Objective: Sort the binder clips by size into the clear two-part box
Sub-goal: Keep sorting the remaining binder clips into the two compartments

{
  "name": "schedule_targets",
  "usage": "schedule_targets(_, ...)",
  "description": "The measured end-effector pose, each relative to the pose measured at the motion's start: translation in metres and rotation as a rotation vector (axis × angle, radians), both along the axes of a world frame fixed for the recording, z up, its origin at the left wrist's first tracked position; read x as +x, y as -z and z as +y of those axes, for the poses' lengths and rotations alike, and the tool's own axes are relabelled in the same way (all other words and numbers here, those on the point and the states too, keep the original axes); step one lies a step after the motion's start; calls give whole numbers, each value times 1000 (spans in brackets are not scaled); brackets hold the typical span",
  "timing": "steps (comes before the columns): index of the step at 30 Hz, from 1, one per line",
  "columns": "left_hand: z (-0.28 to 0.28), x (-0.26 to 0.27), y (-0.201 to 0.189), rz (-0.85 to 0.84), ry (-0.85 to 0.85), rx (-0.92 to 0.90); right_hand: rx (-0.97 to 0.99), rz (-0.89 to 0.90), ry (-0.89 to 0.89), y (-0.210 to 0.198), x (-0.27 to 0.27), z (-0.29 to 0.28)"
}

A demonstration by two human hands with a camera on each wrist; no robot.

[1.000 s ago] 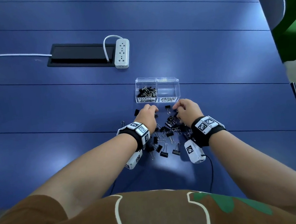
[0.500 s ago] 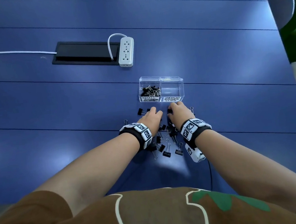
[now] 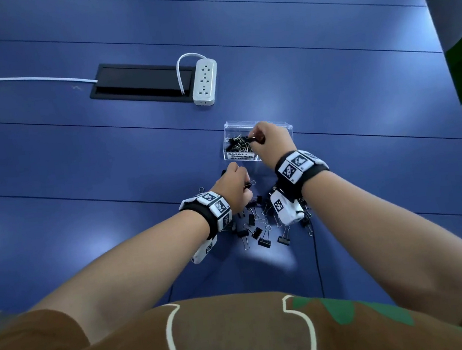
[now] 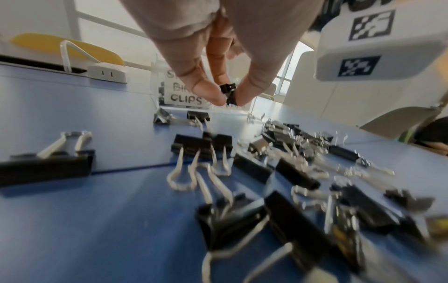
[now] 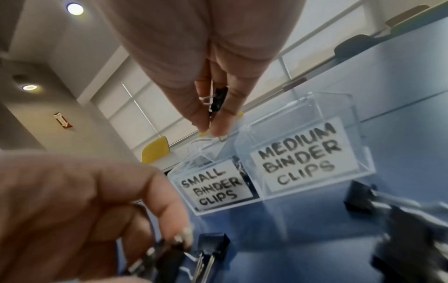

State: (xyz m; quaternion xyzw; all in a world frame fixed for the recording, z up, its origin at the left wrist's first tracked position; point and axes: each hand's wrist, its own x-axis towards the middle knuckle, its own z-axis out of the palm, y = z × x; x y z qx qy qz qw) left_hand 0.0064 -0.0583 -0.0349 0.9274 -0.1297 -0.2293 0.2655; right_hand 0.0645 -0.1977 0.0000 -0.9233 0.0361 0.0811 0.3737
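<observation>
Bright, even indoor light. Soft glare patches sheen the glossy blue table (image 3: 328, 84). Round ceiling lamps (image 5: 74, 8) glow overhead. Wrist views bend at edges; nearest black binder clips (image 4: 303, 226) blur, perhaps from motion.

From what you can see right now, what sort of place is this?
Probably an office or meeting room. The long blue table has a black recessed cable hatch with a white power strip beside it; yellow chairs and round ceiling lights show beyond.
</observation>
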Motion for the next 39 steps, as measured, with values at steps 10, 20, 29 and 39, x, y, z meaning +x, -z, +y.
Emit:
schedule_targets(10,4,61,-38,-163,-114,-133,-2,-20,20,-1,-1,-14)
schedule_targets(20,-11,91,-27,-130,-50,43,-132,168,57,35,-98,-71)
schedule_targets(29,-28,24,-18,-224,171,97,-114,131,12,43,-100,-60)
schedule_targets(39,-29,-19,7,-25,212,258,-274,195,-205,45,-74,-45)
